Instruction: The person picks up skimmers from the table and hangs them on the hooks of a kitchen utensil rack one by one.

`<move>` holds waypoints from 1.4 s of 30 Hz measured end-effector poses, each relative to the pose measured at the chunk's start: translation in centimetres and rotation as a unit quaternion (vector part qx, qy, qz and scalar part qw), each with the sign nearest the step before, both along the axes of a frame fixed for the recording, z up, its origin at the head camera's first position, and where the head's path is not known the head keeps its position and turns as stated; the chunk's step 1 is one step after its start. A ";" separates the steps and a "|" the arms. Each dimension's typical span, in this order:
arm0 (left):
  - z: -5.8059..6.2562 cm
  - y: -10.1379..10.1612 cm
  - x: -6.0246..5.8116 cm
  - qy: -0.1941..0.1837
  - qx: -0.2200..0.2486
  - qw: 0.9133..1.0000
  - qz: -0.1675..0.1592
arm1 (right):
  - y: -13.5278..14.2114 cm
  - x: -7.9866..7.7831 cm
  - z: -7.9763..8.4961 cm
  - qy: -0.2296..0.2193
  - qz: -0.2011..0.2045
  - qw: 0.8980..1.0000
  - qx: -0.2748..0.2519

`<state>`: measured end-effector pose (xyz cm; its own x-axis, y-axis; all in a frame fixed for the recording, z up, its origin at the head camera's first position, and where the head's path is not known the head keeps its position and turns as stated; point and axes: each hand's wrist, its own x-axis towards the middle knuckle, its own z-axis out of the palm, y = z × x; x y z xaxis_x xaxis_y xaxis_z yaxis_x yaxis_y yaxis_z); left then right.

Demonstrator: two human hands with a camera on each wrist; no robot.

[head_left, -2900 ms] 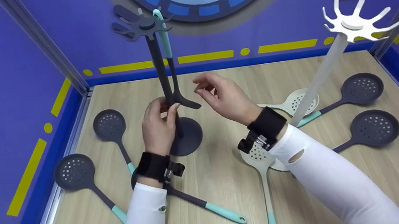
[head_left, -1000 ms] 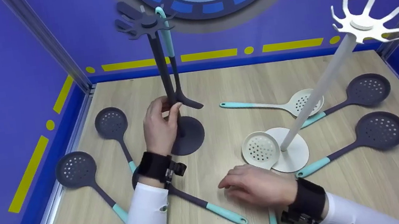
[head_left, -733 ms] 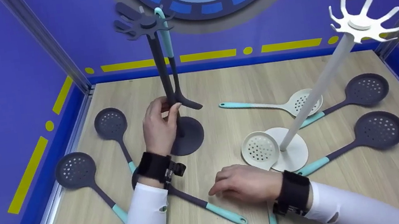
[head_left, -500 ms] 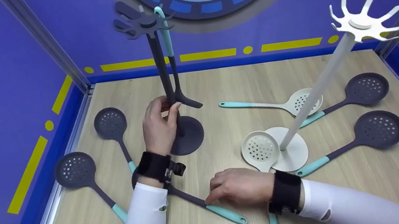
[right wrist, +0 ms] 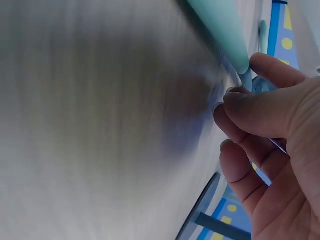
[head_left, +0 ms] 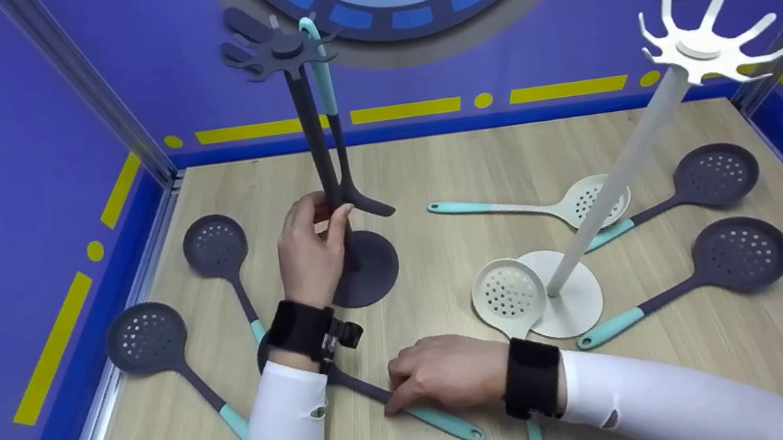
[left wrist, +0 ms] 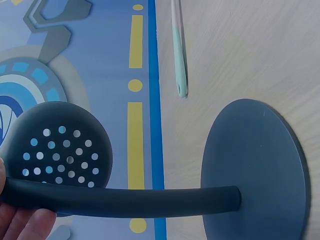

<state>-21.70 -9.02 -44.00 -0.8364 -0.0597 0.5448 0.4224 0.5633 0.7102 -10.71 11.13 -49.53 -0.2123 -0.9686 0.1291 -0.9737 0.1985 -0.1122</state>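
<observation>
My left hand (head_left: 314, 249) grips the post of a dark grey utensil stand (head_left: 310, 132) low down, above its round base. From its hooked top hangs a dark skimmer (head_left: 323, 81) with a teal handle; in the left wrist view its perforated bowl (left wrist: 65, 145) shows behind the post. My right hand (head_left: 449, 370) is low over the table, fingers curled about the neck of another dark skimmer (head_left: 445, 425), just where its teal handle (right wrist: 222, 30) begins. That skimmer lies flat, its bowl mostly hidden under my left wrist. How firmly the fingers press is hard to see.
Two dark skimmers (head_left: 148, 338) (head_left: 215, 245) lie at the left. A white utensil stand (head_left: 621, 182) rises at the right, with pale skimmers (head_left: 509, 295) (head_left: 522, 207) by its base and dark ones (head_left: 742, 255) (head_left: 716, 175) farther right. Blue panels (head_left: 403, 74) enclose the table.
My right hand has come down from beside the hanging skimmer, then moved left across the table to the lying skimmer's handle. The left hand keeps its hold on the post.
</observation>
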 end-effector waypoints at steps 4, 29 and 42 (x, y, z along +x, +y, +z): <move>0.0 0.0 0.0 -0.004 -0.001 1.000 0.006 | -0.7 0.1 0.0 0.024 -0.003 0.999 0.022; 0.2 -0.1 0.0 -0.008 0.003 1.000 -0.002 | 2.4 -0.8 2.1 -0.011 -0.007 1.000 -0.009; 0.2 -0.1 -0.2 -0.010 -0.002 1.000 -0.003 | 5.5 -1.4 3.6 -0.127 -0.007 0.987 -0.098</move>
